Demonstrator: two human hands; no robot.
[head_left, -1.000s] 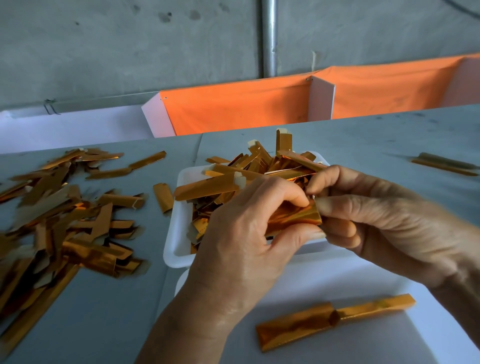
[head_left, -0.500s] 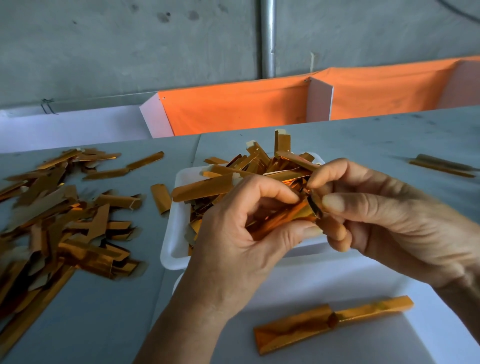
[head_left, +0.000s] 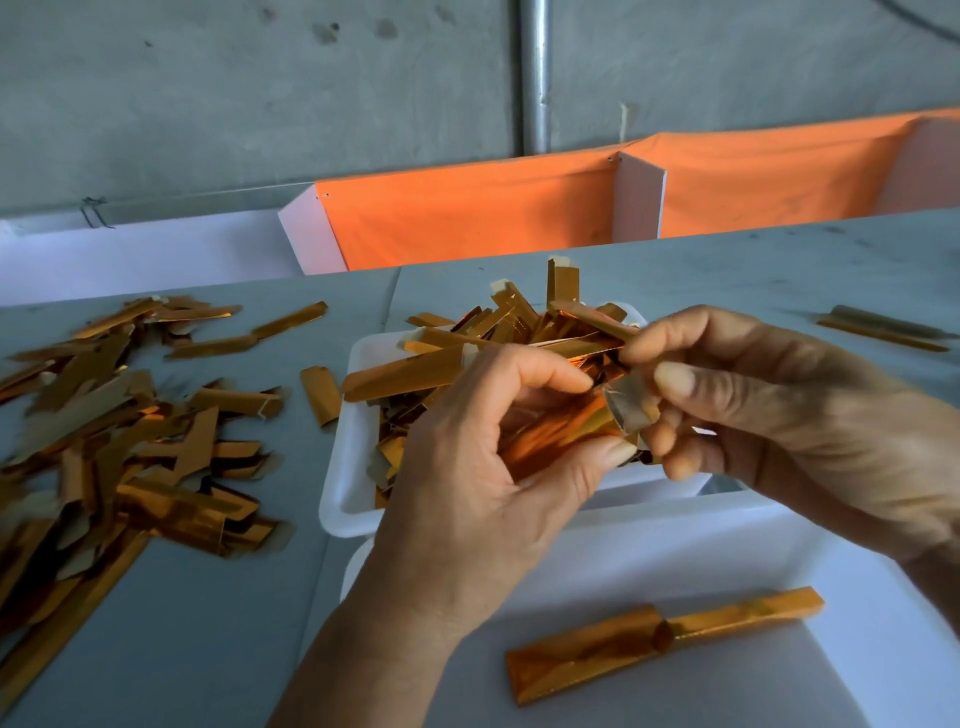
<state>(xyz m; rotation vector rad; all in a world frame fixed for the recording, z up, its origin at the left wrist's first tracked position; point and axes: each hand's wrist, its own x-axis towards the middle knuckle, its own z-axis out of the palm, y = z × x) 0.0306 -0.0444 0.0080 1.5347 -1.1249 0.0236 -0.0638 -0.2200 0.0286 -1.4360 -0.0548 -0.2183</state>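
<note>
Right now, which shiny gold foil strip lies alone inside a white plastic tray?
The long folded gold foil strip in the nearest white tray; the far white tray holds a tangled heap instead.

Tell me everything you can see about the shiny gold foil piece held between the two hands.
The shiny gold foil piece is a creased strip of metallic orange-gold paper with a dull pale tab at its right end. It is held above the white plastic tray of similar strips. The left hand grips it between thumb and fingers; the right hand pinches the pale tab.
</note>
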